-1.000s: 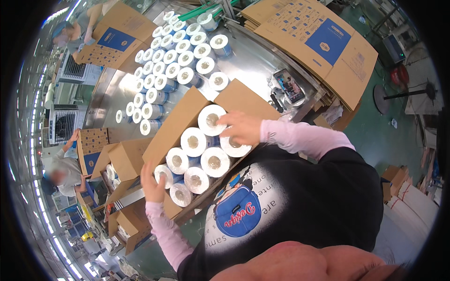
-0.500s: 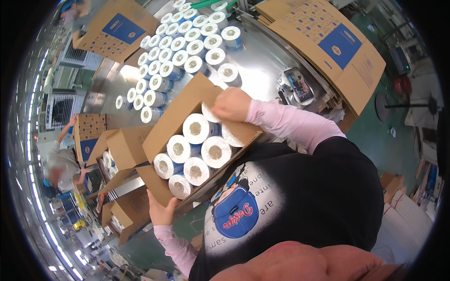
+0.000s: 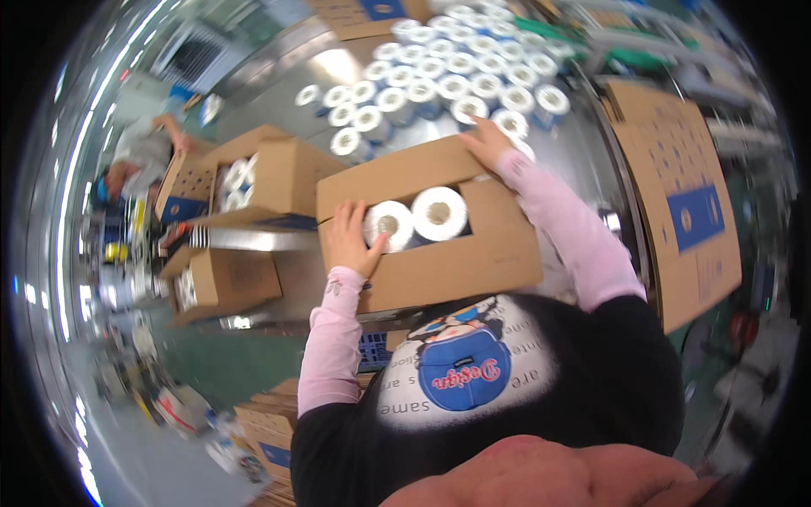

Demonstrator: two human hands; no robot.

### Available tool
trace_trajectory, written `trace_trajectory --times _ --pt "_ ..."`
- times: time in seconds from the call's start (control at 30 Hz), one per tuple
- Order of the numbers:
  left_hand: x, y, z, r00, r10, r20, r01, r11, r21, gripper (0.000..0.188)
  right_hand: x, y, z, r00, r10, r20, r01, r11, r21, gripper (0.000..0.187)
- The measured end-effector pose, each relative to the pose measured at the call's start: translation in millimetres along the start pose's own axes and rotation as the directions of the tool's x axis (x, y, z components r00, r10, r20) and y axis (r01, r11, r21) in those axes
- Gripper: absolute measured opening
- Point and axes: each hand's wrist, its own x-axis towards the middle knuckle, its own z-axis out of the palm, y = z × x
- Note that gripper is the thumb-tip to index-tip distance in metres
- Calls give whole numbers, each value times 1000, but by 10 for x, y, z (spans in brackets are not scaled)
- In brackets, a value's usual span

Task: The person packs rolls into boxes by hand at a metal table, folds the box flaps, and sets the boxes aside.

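Observation:
In front of me sits a brown cardboard carton [image 3: 473, 270], its flaps folded inward around a gap in the middle. Through that gap show two white rolls [image 3: 457, 218] with hollow cores; the flaps cover whatever else lies inside. My left hand [image 3: 348, 241] lies with fingers stretched over the left flap, thumb reaching beside the left roll. At the far right corner, my right hand [image 3: 488, 145] rests on the carton's far edge, fingers extended. Neither hand grips anything.
Many white-and-blue rolls [image 3: 422, 90] stand on the metal table beyond the carton. Flattened cartons [image 3: 676, 169] are stacked at right. Leftward are an open carton of rolls [image 3: 291, 182] and a lower one [image 3: 232, 283]. A co-worker's arm [image 3: 176, 135] reaches toward a carton at far left.
The carton's flaps have been folded in over most of the rolls. My left hand has moved onto the carton's top and my right hand to its far corner. The view has swung round.

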Motion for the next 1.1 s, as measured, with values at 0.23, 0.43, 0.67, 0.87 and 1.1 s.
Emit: trace_trajectory --times 0.23,0.43,0.67,0.87,1.1 --pt "-335 -10 -121 897 6 -442 17 999 50 75 -1300 -209 -625 914 -397 -82 402 914 56 17" --pt "-223 -28 -121 915 -48 -401 -6 991 -133 17 -1854 -258 -494 916 -397 56 397 918 14 24" --pt "-965 46 -449 903 -205 -377 185 979 -90 61 -1755 77 -373 981 -176 86 144 947 287 42" --pt "-2008 -401 329 664 -730 -163 434 554 -710 97 -1655 -234 4 953 -123 276 -124 673 729 57" --pt "-1896 -564 778 672 -719 178 256 0 -967 123 -1530 -1002 1036 835 -310 455 -122 701 702 73"
